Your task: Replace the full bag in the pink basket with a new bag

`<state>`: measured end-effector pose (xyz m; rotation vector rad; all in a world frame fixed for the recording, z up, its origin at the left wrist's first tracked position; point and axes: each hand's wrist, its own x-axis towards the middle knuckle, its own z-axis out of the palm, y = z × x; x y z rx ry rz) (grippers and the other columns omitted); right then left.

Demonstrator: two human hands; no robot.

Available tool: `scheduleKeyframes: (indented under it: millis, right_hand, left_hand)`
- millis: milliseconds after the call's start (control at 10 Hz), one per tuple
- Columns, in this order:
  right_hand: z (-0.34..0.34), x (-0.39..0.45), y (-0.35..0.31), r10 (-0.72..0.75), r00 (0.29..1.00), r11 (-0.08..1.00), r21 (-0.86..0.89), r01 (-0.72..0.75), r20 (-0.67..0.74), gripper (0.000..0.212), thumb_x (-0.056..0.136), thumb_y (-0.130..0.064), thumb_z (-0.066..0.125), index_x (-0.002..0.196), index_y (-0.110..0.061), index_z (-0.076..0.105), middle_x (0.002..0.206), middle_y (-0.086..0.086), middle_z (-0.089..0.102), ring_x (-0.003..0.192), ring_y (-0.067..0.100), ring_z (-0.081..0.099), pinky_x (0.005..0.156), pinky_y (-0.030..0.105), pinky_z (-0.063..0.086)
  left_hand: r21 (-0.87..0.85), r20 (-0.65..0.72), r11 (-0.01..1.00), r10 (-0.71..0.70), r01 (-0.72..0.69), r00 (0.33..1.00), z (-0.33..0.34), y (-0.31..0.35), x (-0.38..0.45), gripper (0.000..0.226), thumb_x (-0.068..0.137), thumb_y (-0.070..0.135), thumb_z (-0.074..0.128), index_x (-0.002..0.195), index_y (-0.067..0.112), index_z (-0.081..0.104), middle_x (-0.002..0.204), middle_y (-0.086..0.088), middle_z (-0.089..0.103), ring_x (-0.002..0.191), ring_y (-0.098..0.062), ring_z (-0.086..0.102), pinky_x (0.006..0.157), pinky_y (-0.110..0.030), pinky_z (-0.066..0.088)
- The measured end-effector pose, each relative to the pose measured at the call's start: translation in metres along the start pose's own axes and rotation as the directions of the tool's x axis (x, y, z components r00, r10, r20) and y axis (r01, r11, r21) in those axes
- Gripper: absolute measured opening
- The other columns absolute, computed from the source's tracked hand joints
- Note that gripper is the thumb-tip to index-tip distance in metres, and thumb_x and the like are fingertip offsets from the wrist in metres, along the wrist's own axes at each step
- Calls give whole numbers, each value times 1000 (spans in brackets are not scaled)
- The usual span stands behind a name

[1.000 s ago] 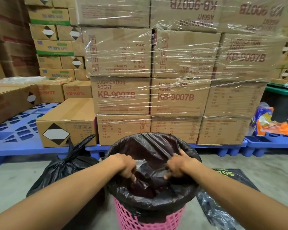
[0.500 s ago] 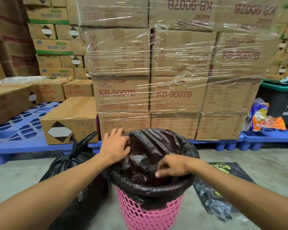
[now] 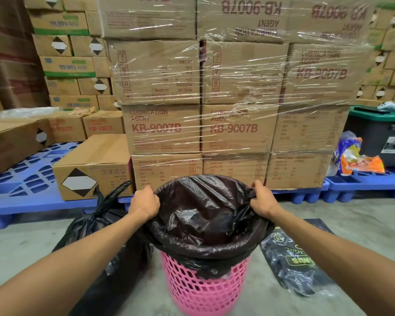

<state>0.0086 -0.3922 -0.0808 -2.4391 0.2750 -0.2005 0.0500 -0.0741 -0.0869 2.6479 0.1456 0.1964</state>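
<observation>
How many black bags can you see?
3: one in the pink basket, its edge held by both hands; a tied one left of it; a printed one on the floor, right. Others may be hidden.

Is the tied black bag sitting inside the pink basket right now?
No, the tied black bag sits on the floor left of the pink basket.

This is a warehouse or stockroom: brown cartons (image 3: pixel 237 131) printed "LUBRICATION AGENT KB-9007B" stand stacked high and bound in clear stretch wrap (image 3: pixel 271 71), set on blue plastic pallets (image 3: pixel 27 179) over a bare concrete floor (image 3: pixel 363 215). More cartons with black-and-white diamond labels (image 3: pixel 79 182) rise at the left, and a dark bin with a green lid (image 3: pixel 379 135) stands at the right
</observation>
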Motion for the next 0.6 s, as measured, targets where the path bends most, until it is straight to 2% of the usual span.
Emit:
scheduleKeyframes:
  millis: [100,200,300,400,500,600]
  right_hand:
    - [1,7,4,15,999,999,52,-14,-34,34,80,9,44,103,-15,45,114,16,60,99,30,55,78,33,44]
    - [2,10,8,6,999,998,60,-3,-49,24,86,-1,56,103,-15,47,113,14,63,101,28,58,81,33,44]
    - [1,10,12,-18,999,997,73,21,-34,30,89,-34,64,107,-15,49,115,9,63,105,25,59,84,32,43]
    - [-2,6,14,-47,996,998,-44,44,-72,47,86,-57,56,113,-18,53,117,7,61,109,25,56,91,38,46]
    - [-17,0,6,-147,988,963,-238,130,-56,48,86,-61,51,113,-22,55,118,4,59,109,23,53,93,41,46]
    - [-37,-5,-14,-264,964,928,-262,265,38,45,87,-58,53,115,-23,53,109,-3,60,99,17,55,90,40,47]
  left_hand:
    - [-48,-23,998,-38,36,999,2,5,0,23,96,19,40,108,4,54,112,-22,62,100,-39,59,81,-42,50]
    - [-61,-17,997,-57,56,998,3,6,0,24,95,20,39,109,6,52,114,-21,61,101,-38,58,82,-42,50]
    - [-15,11,997,-80,80,997,0,3,1,26,96,29,38,110,12,52,116,-15,62,102,-34,58,84,-41,49]
    - [98,37,988,-123,119,992,-7,1,-3,42,96,48,35,120,18,52,124,-10,58,109,-33,58,84,-40,45]
    - [206,90,978,-59,39,994,-17,4,1,53,91,59,37,128,22,48,133,-8,51,119,-32,55,91,-40,47]
    - [179,184,979,59,-92,981,-41,14,17,63,86,61,44,134,19,46,136,-8,54,121,-31,55,101,-45,47]
